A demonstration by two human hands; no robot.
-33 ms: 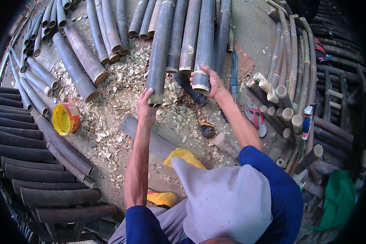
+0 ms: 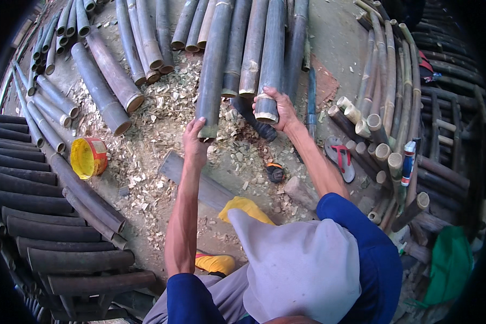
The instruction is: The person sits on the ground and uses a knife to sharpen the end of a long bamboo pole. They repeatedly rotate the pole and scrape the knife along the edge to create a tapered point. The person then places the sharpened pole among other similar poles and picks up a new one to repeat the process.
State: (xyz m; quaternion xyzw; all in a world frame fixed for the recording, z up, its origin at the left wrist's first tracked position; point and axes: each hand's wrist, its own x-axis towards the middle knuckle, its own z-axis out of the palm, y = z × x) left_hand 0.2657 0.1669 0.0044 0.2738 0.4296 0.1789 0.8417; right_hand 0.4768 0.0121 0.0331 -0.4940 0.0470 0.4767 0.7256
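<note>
My left hand (image 2: 195, 141) grips the near end of a grey-green bamboo pole (image 2: 216, 70), thumb on top and fingers out of sight beneath. To its right, my right hand (image 2: 282, 109) is wrapped round the near end of a second bamboo pole (image 2: 272, 56), just by a pale node ring. Both poles point away from me, roughly side by side. Between them lie other bamboo poles (image 2: 250, 67). A dark, elongated item (image 2: 257, 123) is partly covered below the right-hand pole; its kind cannot be made out.
Pale wood chips (image 2: 146, 200) cover the ground. A yellow bucket (image 2: 88, 157) stands left, near a rack of dark bamboo (image 2: 38, 224). A flat board (image 2: 197, 181) lies before me. Right are a flip-flop (image 2: 340, 157), bamboo pieces (image 2: 380, 151) and green cloth (image 2: 448, 264).
</note>
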